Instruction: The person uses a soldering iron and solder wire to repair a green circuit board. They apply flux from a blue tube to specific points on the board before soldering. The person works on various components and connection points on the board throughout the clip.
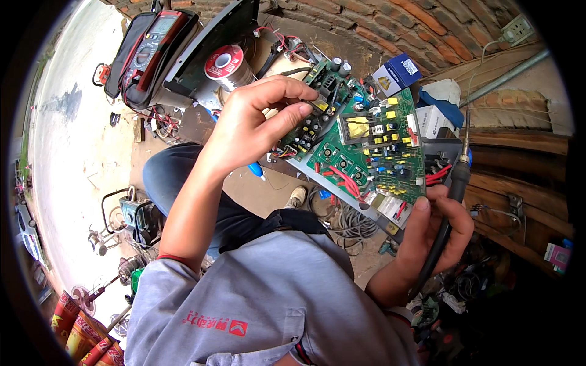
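Observation:
My left hand (259, 119) reaches over a dark green circuit board (313, 126) crowded with capacitors and yellow components. Its thumb and index finger close on a small yellow-topped component (321, 105) near that board's middle. To the right, a larger green circuit board (395, 149) stands tilted, with a yellow-wrapped transformer (358, 127) and red wires (345, 181) by it. In my right hand (436, 238) rests a black soldering iron (455, 198), its tip pointing up and away. The right thumb and fingertips are at the larger board's near right corner.
A solder spool (229, 68) stands behind my left hand, beside a dark metal cover (210, 43). Farther left lies a red multimeter (151, 52) in its case. A blue box (397, 74) sits before the brick wall (390, 27). Coiled cable (354, 226) lies on the floor.

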`<action>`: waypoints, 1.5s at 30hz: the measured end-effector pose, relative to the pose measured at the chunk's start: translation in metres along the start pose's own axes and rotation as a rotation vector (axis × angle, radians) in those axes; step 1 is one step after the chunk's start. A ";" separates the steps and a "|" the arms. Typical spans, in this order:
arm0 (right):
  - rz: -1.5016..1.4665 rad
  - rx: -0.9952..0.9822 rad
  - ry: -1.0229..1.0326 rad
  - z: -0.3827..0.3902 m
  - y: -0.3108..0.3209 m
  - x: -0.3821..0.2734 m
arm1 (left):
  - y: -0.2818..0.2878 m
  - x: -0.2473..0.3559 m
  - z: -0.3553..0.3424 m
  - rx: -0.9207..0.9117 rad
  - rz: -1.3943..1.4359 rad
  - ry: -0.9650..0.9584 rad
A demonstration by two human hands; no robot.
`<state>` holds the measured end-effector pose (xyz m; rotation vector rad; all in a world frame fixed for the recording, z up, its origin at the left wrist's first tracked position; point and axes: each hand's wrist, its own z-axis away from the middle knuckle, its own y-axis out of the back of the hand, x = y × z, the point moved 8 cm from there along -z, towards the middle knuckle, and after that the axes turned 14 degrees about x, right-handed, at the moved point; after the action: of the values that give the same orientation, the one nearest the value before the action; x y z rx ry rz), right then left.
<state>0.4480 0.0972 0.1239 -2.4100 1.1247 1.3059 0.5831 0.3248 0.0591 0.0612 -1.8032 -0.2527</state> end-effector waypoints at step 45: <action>-0.050 -0.367 0.180 0.024 -0.047 -0.028 | 0.072 0.013 0.103 -0.080 -0.059 0.048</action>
<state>0.4555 0.1568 0.1227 -2.8477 0.9230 1.4080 0.4872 0.4067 0.0633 0.0630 -1.7438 -0.3622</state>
